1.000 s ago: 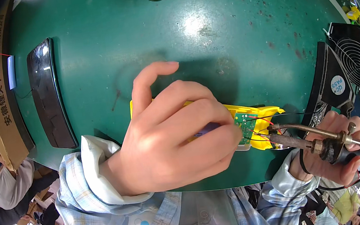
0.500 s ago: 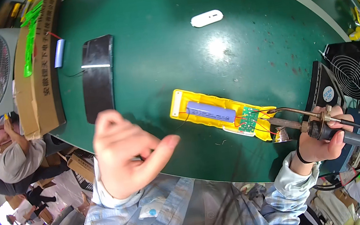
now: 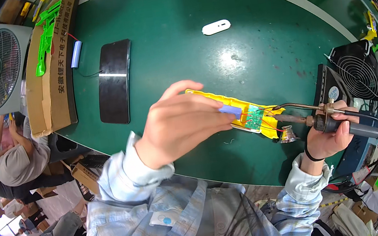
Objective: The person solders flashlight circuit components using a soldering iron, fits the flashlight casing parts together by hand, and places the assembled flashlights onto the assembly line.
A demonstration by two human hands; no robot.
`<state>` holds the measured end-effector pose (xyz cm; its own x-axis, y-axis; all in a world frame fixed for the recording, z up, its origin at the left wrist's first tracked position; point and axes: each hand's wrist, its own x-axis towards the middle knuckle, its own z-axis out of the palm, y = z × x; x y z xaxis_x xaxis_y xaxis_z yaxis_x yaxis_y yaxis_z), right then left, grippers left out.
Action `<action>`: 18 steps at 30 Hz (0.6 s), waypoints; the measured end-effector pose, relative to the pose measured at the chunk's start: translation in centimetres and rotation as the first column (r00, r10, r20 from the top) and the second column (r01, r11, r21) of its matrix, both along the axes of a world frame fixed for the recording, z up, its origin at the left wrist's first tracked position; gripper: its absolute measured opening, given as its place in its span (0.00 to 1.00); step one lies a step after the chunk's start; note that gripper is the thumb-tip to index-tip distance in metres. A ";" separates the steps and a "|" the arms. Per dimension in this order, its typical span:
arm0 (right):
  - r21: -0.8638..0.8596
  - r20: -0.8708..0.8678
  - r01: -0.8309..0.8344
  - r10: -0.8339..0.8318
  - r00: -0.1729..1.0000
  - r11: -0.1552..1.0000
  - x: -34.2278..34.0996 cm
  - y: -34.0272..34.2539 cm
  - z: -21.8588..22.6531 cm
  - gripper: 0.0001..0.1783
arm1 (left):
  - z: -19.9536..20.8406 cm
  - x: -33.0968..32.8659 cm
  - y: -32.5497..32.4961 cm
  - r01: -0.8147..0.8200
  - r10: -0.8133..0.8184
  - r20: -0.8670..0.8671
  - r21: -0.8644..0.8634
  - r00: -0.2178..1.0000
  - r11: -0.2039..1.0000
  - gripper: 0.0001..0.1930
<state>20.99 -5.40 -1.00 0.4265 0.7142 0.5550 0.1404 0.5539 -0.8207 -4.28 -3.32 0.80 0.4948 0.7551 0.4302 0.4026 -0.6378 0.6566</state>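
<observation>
My left hand (image 3: 178,124) reaches across the yellow plastic housing (image 3: 270,129), its fingers bent over the left part and the blue cylindrical battery (image 3: 231,111). The fingers hide most of the battery; their exact contact is hard to see. At the housing's right end a green circuit board (image 3: 254,118) carries thin red and black wires. A shiny reflector cup (image 3: 288,134) lies just beyond that end. My right hand (image 3: 330,135) is closed round a soldering iron (image 3: 325,123) with a thin metal side tube. Its tip points left, close to the circuit board.
A black glossy panel (image 3: 116,89) and another blue battery (image 3: 76,54) lie at left, beside a cardboard box (image 3: 51,88) with green plastic parts. A small white oval piece (image 3: 216,27) lies far back. At right stand a black fan (image 3: 359,74) and a blue box (image 3: 357,143).
My left hand has moved right from beside the black panel onto the yellow housing and now covers much of the battery. The right hand still holds the soldering iron near the board.
</observation>
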 end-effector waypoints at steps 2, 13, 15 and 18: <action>-0.005 -0.046 -0.068 0.068 0.997 0.998 0.2 -0.1 0.1 0.15 | -0.9 0.8 1.4 0.217 -0.214 0.061 -0.052 0.975 0.975 0.06; -0.091 -0.073 -0.079 0.073 0.995 0.993 -0.3 -0.7 0.8 0.19 | -2.7 3.0 1.2 0.156 -0.159 -0.011 -0.132 0.987 0.979 0.08; -0.065 -0.083 -0.040 0.034 0.996 0.997 -0.5 -0.6 0.4 0.19 | -3.3 3.2 0.9 0.074 -0.078 -0.034 -0.095 0.996 0.993 0.08; -0.086 -0.089 -0.124 0.117 0.989 0.988 -0.1 -1.0 -0.4 0.15 | -2.8 3.0 1.0 0.071 -0.083 -0.077 -0.143 0.994 0.987 0.09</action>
<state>20.92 -6.37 -1.38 0.3765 0.8093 0.4510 0.0058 0.4847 -0.8746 -1.27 -2.33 -2.03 0.5831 0.7633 0.2783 0.4126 -0.5733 0.7079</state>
